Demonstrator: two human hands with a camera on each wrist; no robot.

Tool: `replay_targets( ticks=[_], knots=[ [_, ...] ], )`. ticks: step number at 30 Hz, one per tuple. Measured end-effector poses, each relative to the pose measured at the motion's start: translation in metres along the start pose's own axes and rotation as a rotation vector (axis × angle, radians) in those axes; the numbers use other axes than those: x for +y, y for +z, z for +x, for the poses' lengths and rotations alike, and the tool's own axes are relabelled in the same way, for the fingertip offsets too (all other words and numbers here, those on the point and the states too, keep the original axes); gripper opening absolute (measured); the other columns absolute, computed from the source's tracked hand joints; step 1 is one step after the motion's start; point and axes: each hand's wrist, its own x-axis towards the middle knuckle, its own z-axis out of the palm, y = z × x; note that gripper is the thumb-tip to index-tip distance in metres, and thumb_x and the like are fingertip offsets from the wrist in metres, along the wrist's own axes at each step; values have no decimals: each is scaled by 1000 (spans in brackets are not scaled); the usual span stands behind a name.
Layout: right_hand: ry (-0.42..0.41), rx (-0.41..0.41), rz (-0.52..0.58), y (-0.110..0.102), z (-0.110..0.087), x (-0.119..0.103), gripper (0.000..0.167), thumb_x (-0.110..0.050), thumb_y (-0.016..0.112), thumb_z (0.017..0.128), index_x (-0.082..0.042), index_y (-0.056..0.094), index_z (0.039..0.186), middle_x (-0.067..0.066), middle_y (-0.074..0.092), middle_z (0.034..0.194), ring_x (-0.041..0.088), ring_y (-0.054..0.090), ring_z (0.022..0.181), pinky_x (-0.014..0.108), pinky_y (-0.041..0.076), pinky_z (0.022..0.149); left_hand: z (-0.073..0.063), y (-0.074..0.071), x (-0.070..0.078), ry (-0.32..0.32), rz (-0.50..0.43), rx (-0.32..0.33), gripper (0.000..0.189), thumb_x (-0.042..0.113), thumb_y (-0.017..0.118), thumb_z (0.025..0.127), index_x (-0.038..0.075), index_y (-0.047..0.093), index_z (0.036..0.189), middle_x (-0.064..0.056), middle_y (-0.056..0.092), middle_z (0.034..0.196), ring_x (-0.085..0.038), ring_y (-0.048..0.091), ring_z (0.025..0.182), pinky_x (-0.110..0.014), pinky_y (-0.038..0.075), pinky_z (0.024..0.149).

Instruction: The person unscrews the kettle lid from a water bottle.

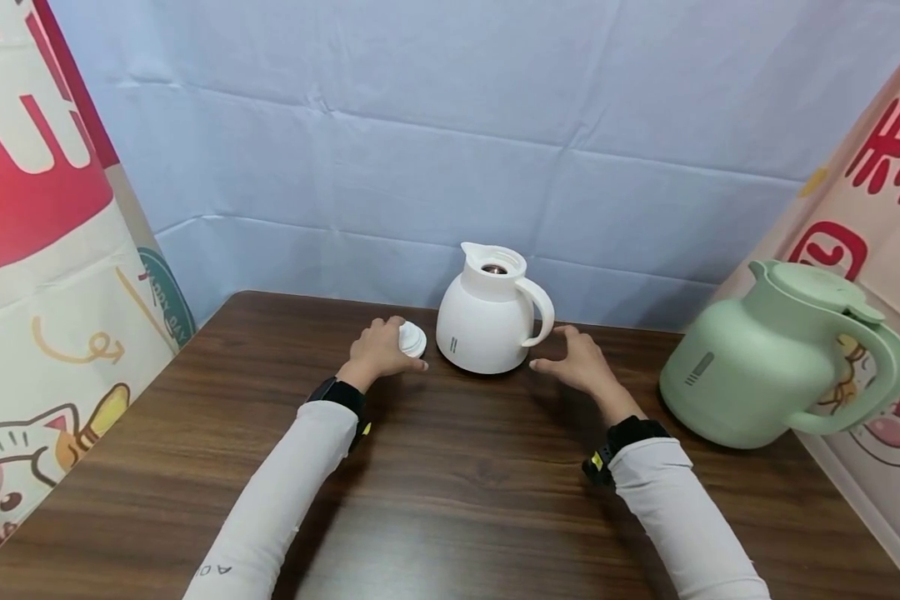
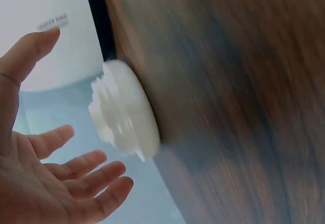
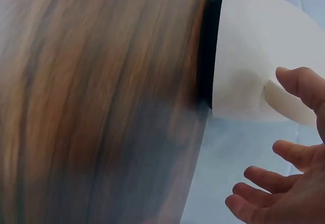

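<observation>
A white jug [image 1: 483, 325] with a spout and a loop handle stands upright near the table's back edge, its top uncovered. Left of it lies a white lid [image 1: 412, 340], its ridged side facing up in the left wrist view. My left hand [image 1: 380, 348] is beside the lid with fingers spread and nothing in its grasp; the thumb points toward the jug. Over on the handle side, my right hand [image 1: 579, 363] has its fingers apart and holds nothing. In the right wrist view its thumb overlaps the jug's handle [image 3: 287, 104].
A large green jug [image 1: 757, 367] with its lid on stands at the right of the brown wooden table [image 1: 450, 500]. Behind the table hangs a light blue cloth [image 1: 390, 150]. Printed sheets [image 1: 37, 275] cover both sides.
</observation>
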Motion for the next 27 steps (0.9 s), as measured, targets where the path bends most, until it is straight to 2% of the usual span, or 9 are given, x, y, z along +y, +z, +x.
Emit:
replay_targets(
  ticks=[4,8,11,19,27],
  knots=[
    [13,-13,-6,-7,-6,6,83,-37,69,82,6,28,141,36,27,135,53,25,123,61,30,92,-5,3,11,35,76,-3,89,46,78,69,8,40,139,-20,44,124,-36,48,107,-52,41,83],
    [19,9,-10,-15,-12,11,84,-38,70,81,4,29,140,35,28,135,51,27,122,60,32,91,-10,5,22,87,166,2,85,48,77,70,8,42,137,-20,43,129,-37,46,111,-52,42,84],
    [19,17,-22,-23,-18,14,84,-40,70,80,4,30,139,35,28,134,51,30,120,60,33,90,-15,7,30,124,194,-6,86,50,76,70,8,42,137,-20,42,131,-38,46,112,-51,43,83],
    [0,43,-85,-47,-33,20,84,-38,68,83,6,26,141,38,25,134,54,27,119,62,33,87,-22,18,52,226,215,-51,89,54,77,68,12,42,138,-18,43,127,-37,49,105,-51,45,76],
    [-36,70,-127,-65,-50,25,84,-40,68,83,6,27,141,39,25,133,54,31,115,63,33,85,-30,22,71,314,195,-65,85,53,75,70,11,43,137,-15,45,127,-34,50,105,-49,43,81]
  ],
)
